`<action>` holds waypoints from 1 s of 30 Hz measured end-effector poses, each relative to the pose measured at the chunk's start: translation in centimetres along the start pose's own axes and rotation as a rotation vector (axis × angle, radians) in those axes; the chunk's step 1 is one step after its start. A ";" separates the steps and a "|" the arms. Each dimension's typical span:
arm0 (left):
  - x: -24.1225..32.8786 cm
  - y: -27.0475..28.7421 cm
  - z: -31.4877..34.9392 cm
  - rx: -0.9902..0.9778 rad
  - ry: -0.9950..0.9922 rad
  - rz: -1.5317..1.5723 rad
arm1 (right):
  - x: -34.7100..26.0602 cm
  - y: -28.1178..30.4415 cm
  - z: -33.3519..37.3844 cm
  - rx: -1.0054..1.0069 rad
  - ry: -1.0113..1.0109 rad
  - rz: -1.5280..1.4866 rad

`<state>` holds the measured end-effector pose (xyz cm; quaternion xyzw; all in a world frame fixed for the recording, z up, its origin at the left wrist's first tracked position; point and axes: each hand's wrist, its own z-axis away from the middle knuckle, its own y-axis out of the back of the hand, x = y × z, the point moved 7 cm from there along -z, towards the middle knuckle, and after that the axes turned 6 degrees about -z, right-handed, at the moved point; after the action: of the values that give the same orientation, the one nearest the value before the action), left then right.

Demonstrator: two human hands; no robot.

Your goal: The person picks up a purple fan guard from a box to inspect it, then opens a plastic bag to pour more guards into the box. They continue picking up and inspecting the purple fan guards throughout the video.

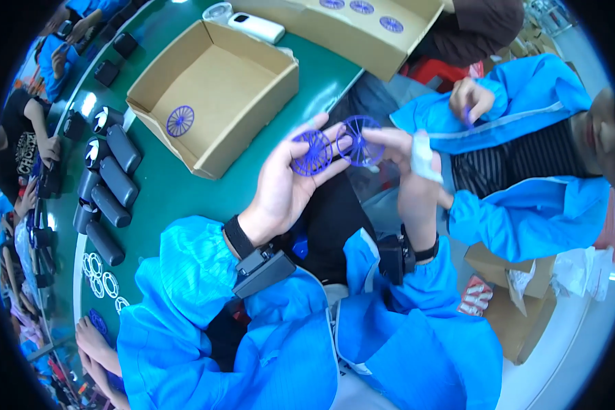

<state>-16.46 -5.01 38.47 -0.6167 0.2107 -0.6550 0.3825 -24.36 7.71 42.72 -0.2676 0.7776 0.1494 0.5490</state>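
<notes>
Just beyond my lap, my left hand (280,188) is turned palm up with a purple round spoked grille (312,153) in it, the thumb bent over the disc. Beside it my right hand (404,156) pinches a second purple spoked grille (363,141) by its edge. The two grilles are close together near my left fingertips; I cannot tell whether they touch. A white wrap (425,158) is on my right hand. At the left, an open cardboard box (246,58) holds one more purple grille (180,121) on its bottom.
Several dark grey handheld devices (109,205) and white rings (104,283) lie along the green table (184,195). Another cardboard box (383,58) with purple grilles stands ahead. A white device (256,27) lies behind the near box. A co-worker in a blue jacket (533,212) sits close at right.
</notes>
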 end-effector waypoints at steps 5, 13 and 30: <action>-0.2 0.6 0.7 0.008 0.008 -0.042 | -3.9 -0.8 -7.0 0.025 0.098 0.009; 0.3 0.5 1.3 -0.069 -0.035 -0.161 | -5.4 -3.0 -3.7 -0.077 0.182 0.087; -0.1 1.8 0.0 0.091 -0.038 -0.162 | 24.7 7.2 1.6 0.204 -0.699 0.068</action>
<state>-16.03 -5.99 37.08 -0.6258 0.1230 -0.6810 0.3600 -33.60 8.21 18.60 -0.1181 0.5624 0.1717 0.8002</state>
